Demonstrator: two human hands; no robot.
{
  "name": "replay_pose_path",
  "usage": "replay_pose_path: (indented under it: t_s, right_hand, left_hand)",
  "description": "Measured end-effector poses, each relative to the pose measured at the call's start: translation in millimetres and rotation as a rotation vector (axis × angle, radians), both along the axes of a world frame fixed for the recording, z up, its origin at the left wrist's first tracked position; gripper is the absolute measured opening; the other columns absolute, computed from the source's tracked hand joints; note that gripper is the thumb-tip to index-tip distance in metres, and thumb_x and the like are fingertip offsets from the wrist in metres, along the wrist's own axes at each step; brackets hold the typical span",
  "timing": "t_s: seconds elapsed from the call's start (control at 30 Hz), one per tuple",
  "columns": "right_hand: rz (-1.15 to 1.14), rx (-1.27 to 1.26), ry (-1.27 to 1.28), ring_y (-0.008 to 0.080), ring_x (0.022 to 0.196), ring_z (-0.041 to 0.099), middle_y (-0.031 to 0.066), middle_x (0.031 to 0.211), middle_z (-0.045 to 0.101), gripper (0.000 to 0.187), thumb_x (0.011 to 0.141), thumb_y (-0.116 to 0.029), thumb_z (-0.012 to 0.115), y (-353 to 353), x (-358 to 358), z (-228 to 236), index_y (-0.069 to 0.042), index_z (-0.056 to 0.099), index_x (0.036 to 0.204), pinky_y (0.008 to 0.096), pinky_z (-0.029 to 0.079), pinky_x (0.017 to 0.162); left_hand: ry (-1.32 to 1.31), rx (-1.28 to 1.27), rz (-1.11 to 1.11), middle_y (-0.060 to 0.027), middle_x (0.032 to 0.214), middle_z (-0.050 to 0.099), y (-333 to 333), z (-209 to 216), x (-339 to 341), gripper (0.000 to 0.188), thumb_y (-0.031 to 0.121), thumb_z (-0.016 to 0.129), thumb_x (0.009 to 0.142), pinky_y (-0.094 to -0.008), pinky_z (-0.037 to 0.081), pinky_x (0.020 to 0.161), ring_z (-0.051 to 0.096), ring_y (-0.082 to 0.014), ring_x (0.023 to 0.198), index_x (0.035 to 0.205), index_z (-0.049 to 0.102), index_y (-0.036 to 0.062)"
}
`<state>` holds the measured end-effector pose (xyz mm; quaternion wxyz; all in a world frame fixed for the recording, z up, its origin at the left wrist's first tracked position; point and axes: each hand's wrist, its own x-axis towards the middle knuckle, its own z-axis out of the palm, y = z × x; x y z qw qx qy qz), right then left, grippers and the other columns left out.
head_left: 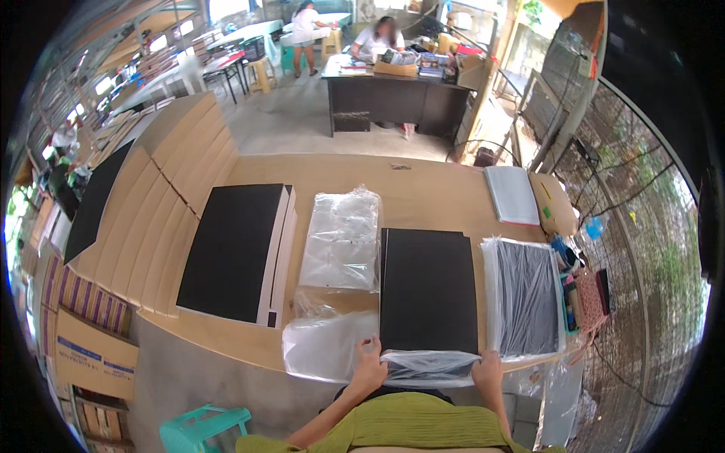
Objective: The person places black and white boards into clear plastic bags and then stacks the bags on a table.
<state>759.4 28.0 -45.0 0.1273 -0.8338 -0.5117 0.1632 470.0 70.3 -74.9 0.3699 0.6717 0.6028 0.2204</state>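
Just in front of me, a black flat board lies on the brown-topped table, with another dark edge showing beneath it. A clear plastic bag covers its near end. My left hand pinches the bag's left corner, and my right hand grips its right corner. Left of the board are clear plastic bags, one pile farther off and a loose sheet-like one beside my left hand. On the right lies a dark board wrapped in clear plastic.
A thick stack of black-topped boards stands left, beside tall piles of brown cartons. Notebooks and a pink basket line the right edge. A green stool is at lower left. Two people are beyond, one at a dark desk.
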Motion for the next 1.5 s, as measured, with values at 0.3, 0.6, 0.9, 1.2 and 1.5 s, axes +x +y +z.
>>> replay_pose_path:
  t_s: [0.3, 0.6, 0.9, 1.2, 1.5]
  right_hand:
    - [0.946, 0.382, 0.300, 0.0301, 0.076, 0.060, 0.0154, 0.088, 0.062, 0.030, 0.071, -0.013, 0.061, 5, 107, 17, -0.003, 0.062, 0.099, 0.0423, 0.048, 0.070]
    - [0.388, 0.438, 1.322, 0.0370, 0.122, 0.043, 0.0242, 0.133, 0.045, 0.061, 0.078, -0.004, 0.054, 8, 89, 101, -0.007, 0.040, 0.137, 0.0440, 0.039, 0.097]
    - [0.409, 1.137, 1.230, 0.0196, 0.094, 0.059, 0.0134, 0.111, 0.058, 0.035, 0.086, -0.013, 0.061, 119, 124, 104, 0.003, 0.052, 0.114, 0.0334, 0.048, 0.086]
    - [0.244, 1.102, 1.206, 0.0131, 0.085, 0.054, 0.0064, 0.093, 0.059, 0.015, 0.089, -0.013, 0.061, 126, 76, 159, 0.000, 0.057, 0.095, 0.0251, 0.044, 0.075]
    - [0.455, 0.882, 0.928, 0.0053, 0.062, 0.026, -0.0076, 0.066, 0.029, 0.037, 0.097, -0.024, 0.048, 143, 77, 60, -0.011, 0.032, 0.066, 0.0253, 0.020, 0.053]
  left_hand:
    - [-0.115, -0.137, 0.152, -0.0175, 0.105, 0.059, -23, 55, 12, 0.072, 0.014, 0.058, 0.082, -0.0392, 0.048, 0.072, 0.060, -0.0284, 0.082, 0.145, 0.023, 0.0141]
    - [-1.549, -0.228, -0.070, -0.0059, 0.148, 0.027, -23, 173, 48, 0.086, 0.010, 0.055, 0.078, -0.0202, 0.047, 0.072, 0.054, -0.0083, 0.092, 0.148, 0.006, 0.0092]
    - [-1.332, 0.219, 0.034, -0.0115, 0.119, 0.054, -34, 237, 45, 0.086, 0.040, 0.068, 0.076, -0.0330, 0.046, 0.086, 0.057, -0.0194, 0.099, 0.144, 0.025, 0.0090]
    - [-0.449, 0.815, 0.268, -0.0119, 0.115, 0.060, 5, 237, 33, 0.053, 0.016, 0.079, 0.070, -0.0298, 0.045, 0.085, 0.057, -0.0154, 0.101, 0.117, 0.059, 0.0050]
    - [-0.975, 0.311, 0.306, -0.0027, 0.085, 0.067, 53, 91, 11, 0.012, 0.005, 0.069, 0.081, -0.0210, 0.048, 0.069, 0.059, -0.0060, 0.078, 0.092, 0.067, -0.0006]
